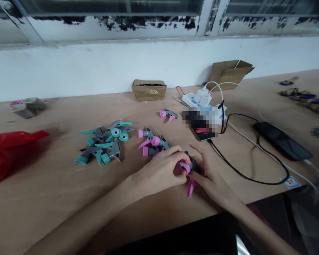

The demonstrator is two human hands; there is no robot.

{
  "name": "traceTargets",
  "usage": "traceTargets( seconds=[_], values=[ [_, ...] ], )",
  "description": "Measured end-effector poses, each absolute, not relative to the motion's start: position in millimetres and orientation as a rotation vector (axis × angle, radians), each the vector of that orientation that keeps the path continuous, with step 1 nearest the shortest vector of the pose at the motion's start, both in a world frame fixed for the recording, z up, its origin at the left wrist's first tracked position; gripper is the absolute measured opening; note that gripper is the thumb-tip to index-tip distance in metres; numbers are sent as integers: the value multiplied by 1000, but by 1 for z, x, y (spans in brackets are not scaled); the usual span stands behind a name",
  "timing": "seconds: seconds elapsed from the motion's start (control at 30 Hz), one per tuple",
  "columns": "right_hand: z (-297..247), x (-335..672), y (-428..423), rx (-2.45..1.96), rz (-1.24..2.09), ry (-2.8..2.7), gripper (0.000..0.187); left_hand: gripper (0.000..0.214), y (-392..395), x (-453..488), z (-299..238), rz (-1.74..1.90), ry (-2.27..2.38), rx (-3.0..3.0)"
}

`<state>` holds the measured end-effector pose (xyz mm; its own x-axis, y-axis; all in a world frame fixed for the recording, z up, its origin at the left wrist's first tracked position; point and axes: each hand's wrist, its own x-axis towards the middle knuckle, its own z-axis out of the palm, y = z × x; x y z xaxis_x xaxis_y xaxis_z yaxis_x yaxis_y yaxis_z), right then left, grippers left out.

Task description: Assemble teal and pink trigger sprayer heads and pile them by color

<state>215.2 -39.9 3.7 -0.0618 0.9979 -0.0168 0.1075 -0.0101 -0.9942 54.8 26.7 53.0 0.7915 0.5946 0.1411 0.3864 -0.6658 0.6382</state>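
Observation:
Both my hands meet over the wooden table (55, 198) near its front edge, gripping one grey spray trigger with pink parts (187, 169). My left hand (162, 171) pinches its pink round cap with fingers curled. My right hand (206, 173) wraps the grey body from the right, and the pink lever hangs down below the fingers. Just behind my hands lies a small pile of grey and pink triggers (152, 143). A single pink one (168, 114) lies farther back. A pile of grey and teal triggers (106, 141) lies to the left.
A red plastic bag (10, 150) lies at the left. Two cardboard boxes (149, 89) (228, 72) stand by the wall. A white power strip (202, 101), cables, and a black phone (283, 140) lie at the right. Small blue and yellow items (300, 94) lie far right.

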Motion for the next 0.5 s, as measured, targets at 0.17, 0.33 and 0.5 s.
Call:
traceTargets(
  seconds=[0.17,0.33,0.5],
  values=[
    [-7,216,-42,-1243,1090,-1363,63,23,25,54,48,484,741,2373],
    [-12,212,-44,-1244,1013,-1335,54,28,24,55,46,522,749,2382],
    [-14,208,-47,-1250,906,-1349,38,25,26,53,45,586,743,2296]
  ],
)
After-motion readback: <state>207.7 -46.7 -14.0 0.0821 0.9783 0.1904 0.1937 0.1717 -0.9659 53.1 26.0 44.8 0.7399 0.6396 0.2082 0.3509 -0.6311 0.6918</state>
